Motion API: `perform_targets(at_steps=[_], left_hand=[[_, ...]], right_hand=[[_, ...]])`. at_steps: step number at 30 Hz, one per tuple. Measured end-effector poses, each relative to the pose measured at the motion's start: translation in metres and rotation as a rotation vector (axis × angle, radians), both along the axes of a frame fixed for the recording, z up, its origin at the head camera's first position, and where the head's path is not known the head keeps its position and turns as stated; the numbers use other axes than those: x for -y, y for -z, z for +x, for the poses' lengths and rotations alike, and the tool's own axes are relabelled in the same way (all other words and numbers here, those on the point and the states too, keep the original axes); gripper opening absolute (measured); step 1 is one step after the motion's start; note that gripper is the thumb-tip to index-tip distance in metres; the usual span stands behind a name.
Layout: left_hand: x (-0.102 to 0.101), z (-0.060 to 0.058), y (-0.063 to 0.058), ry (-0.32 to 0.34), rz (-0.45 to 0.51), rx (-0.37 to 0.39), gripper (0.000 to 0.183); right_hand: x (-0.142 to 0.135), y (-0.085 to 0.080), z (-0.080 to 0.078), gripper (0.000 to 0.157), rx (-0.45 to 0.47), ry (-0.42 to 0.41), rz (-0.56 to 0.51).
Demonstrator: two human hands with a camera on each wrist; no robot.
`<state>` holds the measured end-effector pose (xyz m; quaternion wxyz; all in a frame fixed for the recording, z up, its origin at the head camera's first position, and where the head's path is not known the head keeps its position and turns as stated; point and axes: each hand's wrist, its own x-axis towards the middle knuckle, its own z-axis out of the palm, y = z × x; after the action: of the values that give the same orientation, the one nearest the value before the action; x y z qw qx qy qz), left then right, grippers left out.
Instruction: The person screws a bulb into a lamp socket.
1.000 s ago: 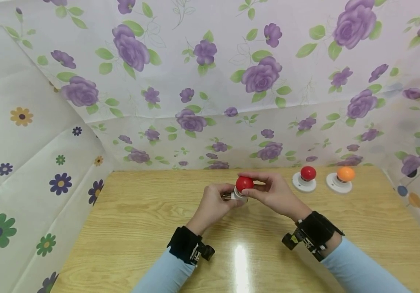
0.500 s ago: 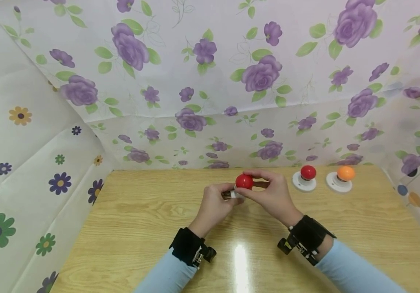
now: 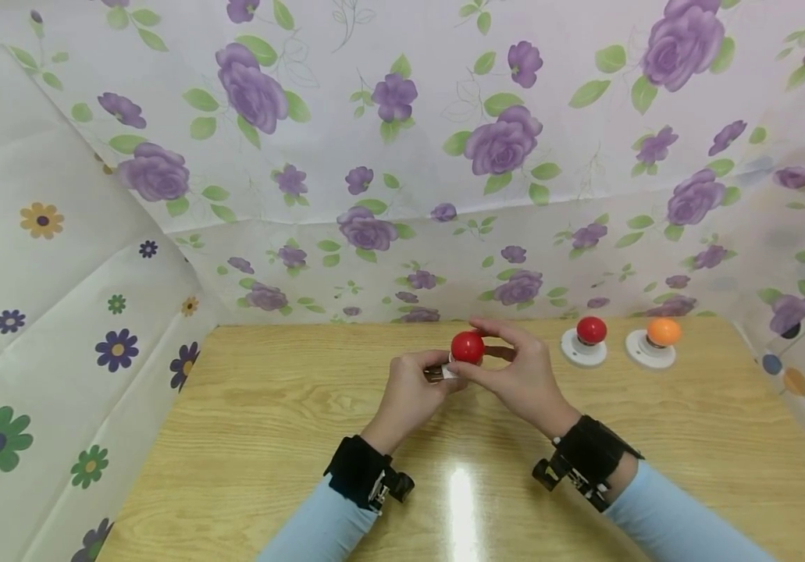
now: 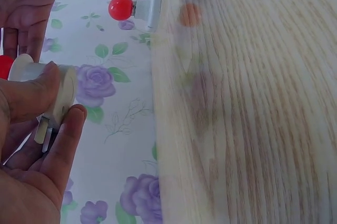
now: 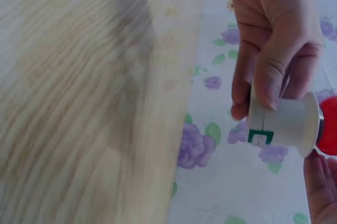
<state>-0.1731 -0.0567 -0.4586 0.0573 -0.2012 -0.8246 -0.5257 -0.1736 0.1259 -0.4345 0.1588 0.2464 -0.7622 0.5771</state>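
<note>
A red bulb sits in a white plug-in lamp socket, whose flat metal prongs stick out at the side. My left hand grips the socket body, thumb on one side and fingers on the other. Around the bulb, my right hand is spread loosely. Its thumb crosses low in front of the bulb, and the index finger is raised just above the bulb's top. In the right wrist view, right-hand fingertips lie at the socket's flange, beside the red bulb.
Toward the back right of the wooden table stand a red bulb on a round white base and an orange bulb on another white base. Flower-print sheeting rises behind the table and on both sides.
My right hand shifted slightly left, its thumb sliding lower across the bulb's front. Its index finger lifted from the bulb's top. My left hand kept its grip as the socket tilted slightly.
</note>
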Motion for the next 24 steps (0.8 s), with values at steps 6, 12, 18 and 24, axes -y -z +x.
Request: perform_targets(at_steps=[6,12,18,24], left_hand=[[0.000,0.000,-0.001,0.020,0.034,0.031,0.028],[-0.001,0.000,-0.002,0.015,0.032,0.046,0.030],[-0.002,-0.001,-0.001,0.016,0.038,0.035,0.029],[-0.003,0.000,0.001,0.008,0.040,0.030,0.027]], right_hand=[[-0.006,-0.027,0.007,0.058,0.047,-0.128,0.001],[-0.008,-0.042,0.010,0.050,0.144,-0.275,0.066],[-0.008,-0.038,0.008,0.043,0.147,-0.262,0.064],[-0.011,-0.013,-0.004,0.042,0.139,-0.196,0.048]])
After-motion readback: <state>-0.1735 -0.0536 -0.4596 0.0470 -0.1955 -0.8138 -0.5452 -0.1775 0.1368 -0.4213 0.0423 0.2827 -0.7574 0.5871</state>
